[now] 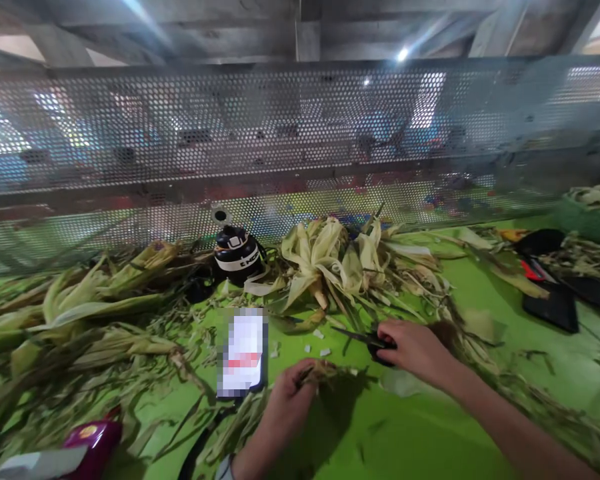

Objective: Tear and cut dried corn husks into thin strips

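In my left hand [289,399] is a small bundle of dried corn husk [325,373], its frayed end pointing right. My right hand [414,348] is closed around the black handles of a pair of scissors [353,334], whose blades point left over the green table. Small white scraps [325,352] lie between the two hands. A phone [243,353] with a lit, blurred screen is just left of my left hand. Beyond the scissors, a pile of pale corn husks [325,257] spreads out.
A black bottle [237,253] stands before a perforated metal screen [260,127]. More husks [95,300] heap at the left, near a purple object [93,443]. On the right are a black flat case [550,307] and a green basket [593,217] on the green table [395,440].
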A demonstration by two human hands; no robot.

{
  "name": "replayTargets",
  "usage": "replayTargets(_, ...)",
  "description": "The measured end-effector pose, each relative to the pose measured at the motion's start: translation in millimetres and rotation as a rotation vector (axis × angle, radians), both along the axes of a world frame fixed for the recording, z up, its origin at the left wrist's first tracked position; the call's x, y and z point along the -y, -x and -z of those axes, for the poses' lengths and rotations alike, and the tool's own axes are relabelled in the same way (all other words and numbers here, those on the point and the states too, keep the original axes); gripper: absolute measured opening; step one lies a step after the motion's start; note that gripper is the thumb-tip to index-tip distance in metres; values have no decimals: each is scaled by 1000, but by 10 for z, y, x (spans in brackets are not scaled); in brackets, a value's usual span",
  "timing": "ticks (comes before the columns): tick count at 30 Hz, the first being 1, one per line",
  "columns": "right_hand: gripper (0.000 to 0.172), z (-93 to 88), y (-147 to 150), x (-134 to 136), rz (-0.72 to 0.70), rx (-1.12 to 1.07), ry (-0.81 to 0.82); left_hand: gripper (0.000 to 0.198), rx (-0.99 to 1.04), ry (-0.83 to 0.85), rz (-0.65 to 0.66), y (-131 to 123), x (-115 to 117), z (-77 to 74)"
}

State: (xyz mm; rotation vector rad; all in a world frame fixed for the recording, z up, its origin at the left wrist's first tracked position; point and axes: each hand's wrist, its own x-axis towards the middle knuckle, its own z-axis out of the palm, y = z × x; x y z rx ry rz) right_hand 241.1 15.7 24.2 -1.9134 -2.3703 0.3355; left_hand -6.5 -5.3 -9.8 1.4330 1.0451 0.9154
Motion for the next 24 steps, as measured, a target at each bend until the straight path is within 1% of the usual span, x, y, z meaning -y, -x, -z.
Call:
replayTargets(2,10,8,2,-4,5,-10,26,36,77,83,-81,-2,-9,-15)
replayTargets(4,10,18,9,-5,-2,-14,33,46,169,175,-118,-5,-16,-11)
replayTargets(6,9,23,18,-6,-8,-15,30,53,266,279,-104,-6,-23,11)
replayTargets(8,9,20,28,-9,-11,-10,26,55,348,361,-67,-4,-31,29)
replayTargets(10,9,14,37,-11,-16,-3,14,55,406,377,-57,5,-36,21)
replayTargets(11,9,13,41,-12,-18,-4,6,54,407,342,-71,12,-37,4)
replayTargets(13,10,19,45,-13,-16,-11,-16,49,343,205,-62,25,-34,-43)
replayTargets(14,10,26,46,-14,-12,-15,-26,41,289,138,-49,28,-28,-67)
replayTargets(16,10,44,46,-17,-2,-18,-36,27,203,56,-36,20,-10,-104)
replayTargets(18,10,60,46,-22,9,-16,-27,26,138,18,-35,-3,15,-121)
replayTargets(21,9,74,43,-30,19,-16,-6,29,22,-24,11,-32,54,-135)
replayTargets(23,9,84,32,-36,11,-21,-5,30,-89,-110,46,-19,62,-159)
replayTargets(24,8,89,25,-40,6,-25,-7,29,-164,-184,39,0,55,-180)
